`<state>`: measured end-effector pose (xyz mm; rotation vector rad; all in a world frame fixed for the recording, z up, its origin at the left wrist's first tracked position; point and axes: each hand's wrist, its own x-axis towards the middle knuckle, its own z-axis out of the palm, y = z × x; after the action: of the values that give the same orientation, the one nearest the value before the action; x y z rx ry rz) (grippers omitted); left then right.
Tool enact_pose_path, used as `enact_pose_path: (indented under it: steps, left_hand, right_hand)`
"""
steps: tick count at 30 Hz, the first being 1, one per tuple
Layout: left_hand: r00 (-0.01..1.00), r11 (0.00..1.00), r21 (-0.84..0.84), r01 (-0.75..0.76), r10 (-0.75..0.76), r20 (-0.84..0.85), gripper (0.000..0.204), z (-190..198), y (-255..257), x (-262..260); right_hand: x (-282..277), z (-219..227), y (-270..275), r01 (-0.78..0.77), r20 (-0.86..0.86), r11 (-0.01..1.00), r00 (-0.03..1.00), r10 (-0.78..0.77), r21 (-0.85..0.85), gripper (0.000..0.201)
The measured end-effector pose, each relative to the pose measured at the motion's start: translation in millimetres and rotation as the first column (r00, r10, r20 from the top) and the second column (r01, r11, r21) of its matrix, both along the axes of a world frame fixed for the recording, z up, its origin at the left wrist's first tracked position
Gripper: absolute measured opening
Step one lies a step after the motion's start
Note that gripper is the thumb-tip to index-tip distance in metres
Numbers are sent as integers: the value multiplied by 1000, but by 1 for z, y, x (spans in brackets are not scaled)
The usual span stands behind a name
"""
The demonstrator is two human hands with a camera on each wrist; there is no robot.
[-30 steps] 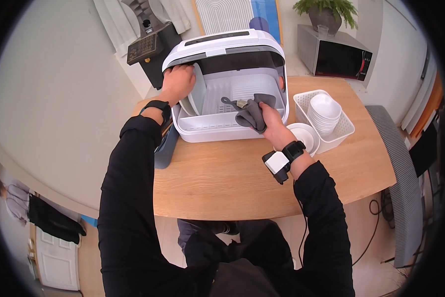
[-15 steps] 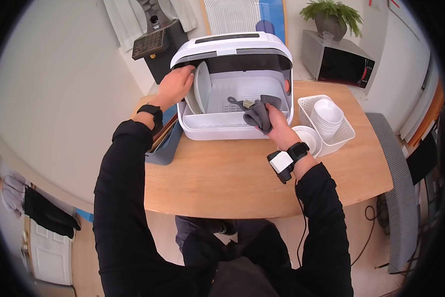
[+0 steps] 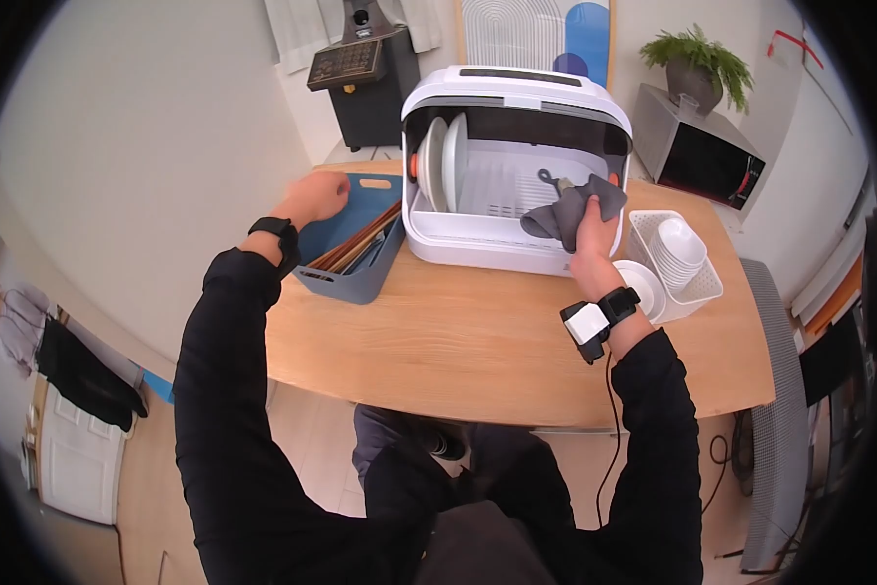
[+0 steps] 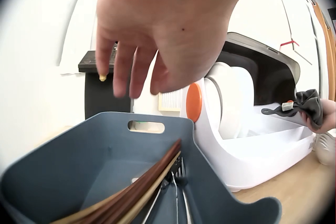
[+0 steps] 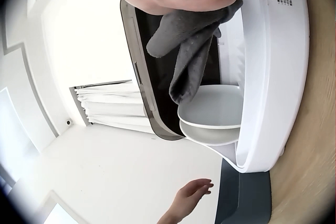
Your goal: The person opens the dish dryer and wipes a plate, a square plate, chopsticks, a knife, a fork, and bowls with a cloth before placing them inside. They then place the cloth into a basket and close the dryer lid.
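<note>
My left hand (image 3: 318, 195) hovers above the blue-grey basket (image 3: 346, 288), its fingers hanging loosely downward and holding nothing in the left wrist view. Chopsticks (image 3: 365, 237) and metal cutlery (image 4: 181, 192) lie inside that basket, along its right side. My right hand (image 3: 596, 234) grips a crumpled grey cloth (image 3: 560, 216) with a loop and a pale tag, in front of the right side of a white dish cabinet (image 3: 497, 249). Two white plates (image 3: 455, 161) stand upright at the cabinet's left end, under its raised dark lid (image 4: 262, 71).
Right of the cabinet, a white basket (image 3: 713, 285) holds a stack of white bowls (image 3: 680, 246). Small white dishes (image 3: 643, 292) sit beside it on the wooden table (image 3: 516, 346). Behind are a microwave (image 3: 703, 161) and a potted plant (image 3: 697, 73). A cable (image 3: 612, 419) hangs from the right wrist.
My left hand has moved from beside the plates in the cabinet leftward to over the blue-grey basket. The right hand keeps hold of the cloth. The head view has swung left.
</note>
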<state>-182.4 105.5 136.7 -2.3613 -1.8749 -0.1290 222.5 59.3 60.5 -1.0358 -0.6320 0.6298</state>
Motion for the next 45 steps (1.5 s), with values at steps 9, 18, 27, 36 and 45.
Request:
enact_pose_path:
  steps: [9, 18, 27, 36, 45]
  left_hand:
    - [977, 840, -499, -214, 172, -129, 46, 5, -8, 6]
    - [957, 790, -548, -276, 171, -234, 35, -32, 22, 18]
    - [972, 794, -561, -234, 212, -106, 29, -40, 28, 5]
    - [979, 815, -549, -183, 200, -29, 29, -37, 23, 0]
    - [978, 843, -509, -172, 209, 16, 31, -21, 25, -10]
  right_hand:
    - [26, -41, 43, -218, -371, 969, 914, 163, -112, 48]
    - [34, -40, 38, -395, -462, 915, 829, 315, -85, 23]
    - [27, -29, 26, -395, -460, 913, 833, 309, -102, 23]
    - [33, -41, 36, -391, -487, 919, 812, 322, -43, 37]
    - [33, -39, 32, -410, -478, 909, 815, 328, -74, 40]
